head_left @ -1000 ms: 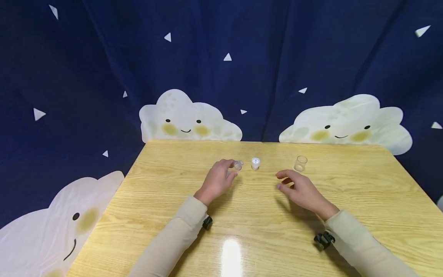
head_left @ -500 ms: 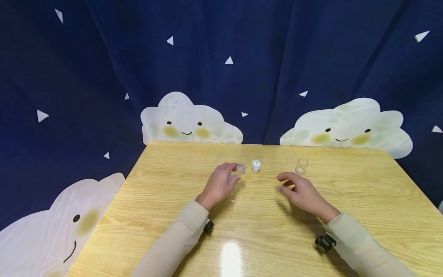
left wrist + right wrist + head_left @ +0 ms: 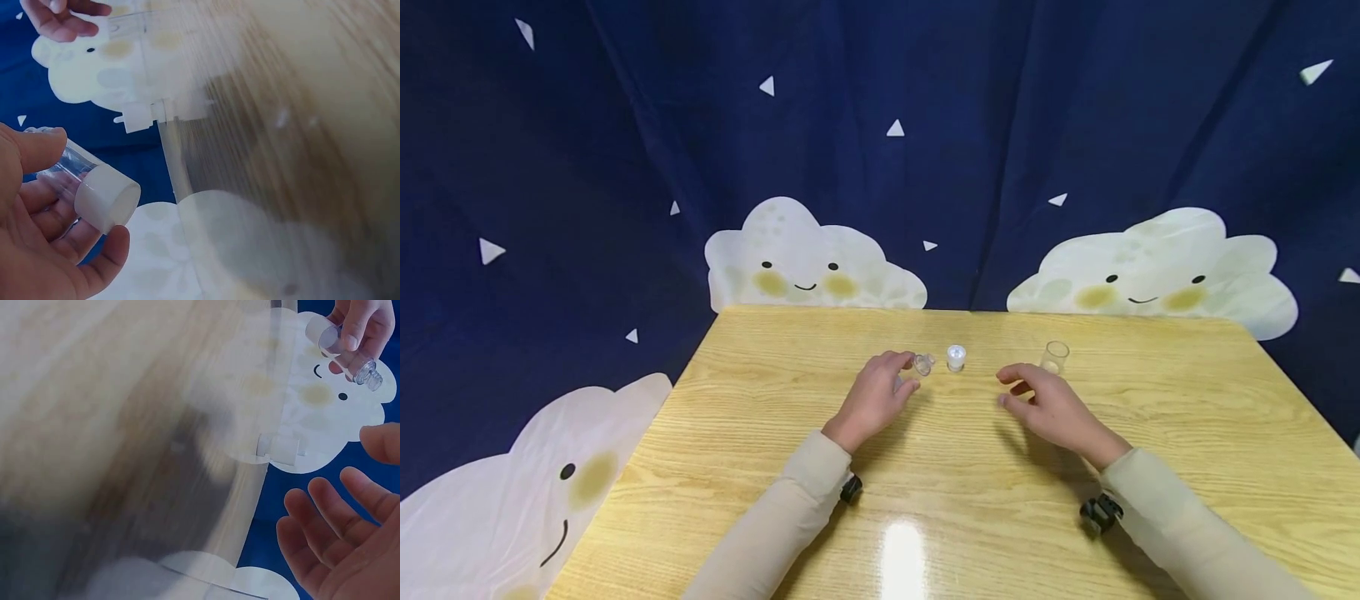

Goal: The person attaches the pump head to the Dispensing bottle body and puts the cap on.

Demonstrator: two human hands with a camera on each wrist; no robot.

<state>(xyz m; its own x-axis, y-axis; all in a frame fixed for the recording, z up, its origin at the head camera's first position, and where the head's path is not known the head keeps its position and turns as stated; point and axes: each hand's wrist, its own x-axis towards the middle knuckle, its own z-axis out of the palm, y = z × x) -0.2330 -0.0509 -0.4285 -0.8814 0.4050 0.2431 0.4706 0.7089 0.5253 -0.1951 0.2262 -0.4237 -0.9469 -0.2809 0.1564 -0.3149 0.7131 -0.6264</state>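
Over the far half of the tabletop, slightly left of centre, I observe the left hand with its fingers curled round a small clear bottle. The bottle lies tilted in the grip, above the surface. Its broad end carries a frosted white section, which faces the left wrist camera; at its other end, seen from the right wrist, is a ridged clear neck. To the right, I see the right hand above the wood, palm turned inward, thumb and bent fingers held apart from one another. The two hands are well apart.

Between them, farther back, a small white piece stands upright on the tabletop, near the bottle. A transparent open cylinder stands just beyond the right hand, its lower part hidden from my head view. Both arms wear pale sleeves, with a black device at each wrist. Behind the tabletop hangs a navy curtain, printed with white triangles and smiling clouds. A bright reflection marks the near wood.
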